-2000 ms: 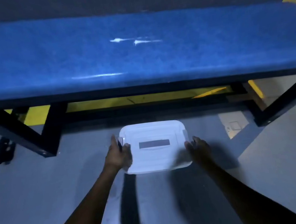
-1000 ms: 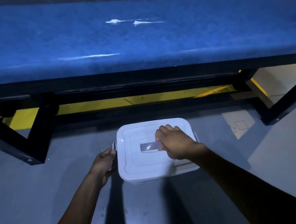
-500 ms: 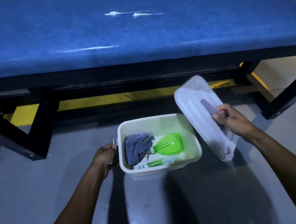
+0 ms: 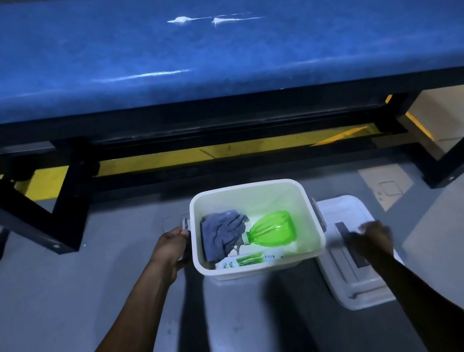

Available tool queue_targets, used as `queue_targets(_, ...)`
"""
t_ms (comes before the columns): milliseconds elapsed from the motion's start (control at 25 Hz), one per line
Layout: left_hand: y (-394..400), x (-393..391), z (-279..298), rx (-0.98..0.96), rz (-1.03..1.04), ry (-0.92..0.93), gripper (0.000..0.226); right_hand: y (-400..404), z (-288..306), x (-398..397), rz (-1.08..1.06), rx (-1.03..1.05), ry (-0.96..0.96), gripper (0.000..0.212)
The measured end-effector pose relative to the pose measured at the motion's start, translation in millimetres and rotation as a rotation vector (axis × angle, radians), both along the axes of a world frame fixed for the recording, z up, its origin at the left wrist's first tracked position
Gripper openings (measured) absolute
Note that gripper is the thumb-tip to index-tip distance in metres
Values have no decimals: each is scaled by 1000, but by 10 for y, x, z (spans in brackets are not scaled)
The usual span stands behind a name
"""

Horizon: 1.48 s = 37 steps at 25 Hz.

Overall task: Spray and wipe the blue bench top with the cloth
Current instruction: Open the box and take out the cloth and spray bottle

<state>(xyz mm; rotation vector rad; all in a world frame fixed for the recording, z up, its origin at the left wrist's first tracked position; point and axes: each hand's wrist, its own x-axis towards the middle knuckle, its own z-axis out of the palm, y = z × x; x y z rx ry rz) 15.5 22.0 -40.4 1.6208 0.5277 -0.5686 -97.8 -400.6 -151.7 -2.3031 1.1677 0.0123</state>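
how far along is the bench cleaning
Barely started. Done: lid off and on the floor beside the open box. In hand: right hand over the lid, left hand steadying the box. Left: take the cloth and green bottle, spray and wipe the bench top, white smears included.

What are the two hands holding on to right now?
The left hand grips the left side latch of the open white plastic box. The right hand is blurred over the white plastic lid on the floor; whether it grips the handle cannot be told.
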Motion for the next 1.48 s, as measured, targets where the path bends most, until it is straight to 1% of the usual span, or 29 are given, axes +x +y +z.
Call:
queue_targets(40,-3,-1,-1,5,-4,3,27,166,354,132,38,-68,-157,56)
queue_targets(80,-4,-2,3,11,-9,3,27,334,692,275,112,-84,-368,31)
queue_targets(120,-1,1,8,17,-15,5,26,560,1009,434,256,-84,-533,18)
queue_targets(160,-1,6,24,22,-20,10,26,821,1277,602,467,-82,-618,15)
queue_targets(200,4,17,32,23,-27,16,24,1118,1439,748,684,-68,-611,13)
queue_targets(240,14,29,34,18,-34,21,23,1391,1392,884,887,-47,-494,14)
queue_targets(280,28,36,30,10,-41,25,22,1688,1299,1000,1058,-28,-320,22)
queue_targets(320,41,35,34,3,-49,33,21,1952,1140,1081,1188,-20,-160,37)
queue_targets(400,100,18,44,-11,-67,49,22,2393,817,1175,1305,-66,101,69)
queue_targets(440,151,7,59,-19,-72,49,23,2553,721,1198,1290,-144,179,77)
queue_targets(480,211,-3,80,-28,-67,50,24,2653,652,1223,1249,-243,205,78)
queue_targets(560,340,-4,78,-27,-11,12,20,2763,670,1233,1188,-387,201,66)
queue_targets(600,396,7,43,0,30,-49,18,2763,731,1229,1166,-393,201,58)
queue_targets(680,485,17,-29,110,82,-266,20,2655,931,1227,1066,-284,110,43)
queue_targets(760,564,17,-16,133,-30,-536,32,2500,1252,1187,930,-207,-55,32)
queue_targets(800,602,30,38,129,-148,-643,43,2457,1468,1153,883,-180,-153,28)
queue_targets(840,606,40,159,131,-283,-708,61,2453,1701,1106,855,-137,-272,25)
queue_targets(920,567,80,466,96,-493,-765,96,2569,2100,1094,832,50,-479,22)
queue_targets(960,525,107,610,20,-540,-795,100,2672,2239,1119,852,197,-555,22)
queue_targets(1040,520,188,736,-113,-482,-829,81,2855,2348,1185,921,509,-602,25)
queue_targets(1080,579,241,725,-103,-411,-841,70,2882,2319,1217,946,604,-587,28)
queue_targets(1120,672,294,664,-60,-347,-849,62,2849,2233,1243,948,642,-537,32)
queue_targets(1160,799,347,539,27,-285,-837,57,2762,2103,1265,931,612,-461,36)
queue_targets(1200,921,401,366,157,-216,-790,55,2632,1934,1280,910,513,-366,36)
queue_targets(1280,1107,476,-78,456,-103,-586,56,2340,1550,1268,911,191,-132,31)
queue_targets(1320,1132,454,-321,573,-127,-456,60,2230,1362,1238,919,40,0,32)
queue_targets(1360,1135,370,-564,646,-235,-343,67,2155,1187,1202,939,-77,128,37)
queue_targets(1400,1125,237,-787,676,-387,-283,76,2112,1028,1164,970,-158,237,43)
queue_targets(1480,1101,-15,-1115,729,-641,-310,87,2090,794,1128,1028,-274,388,52)
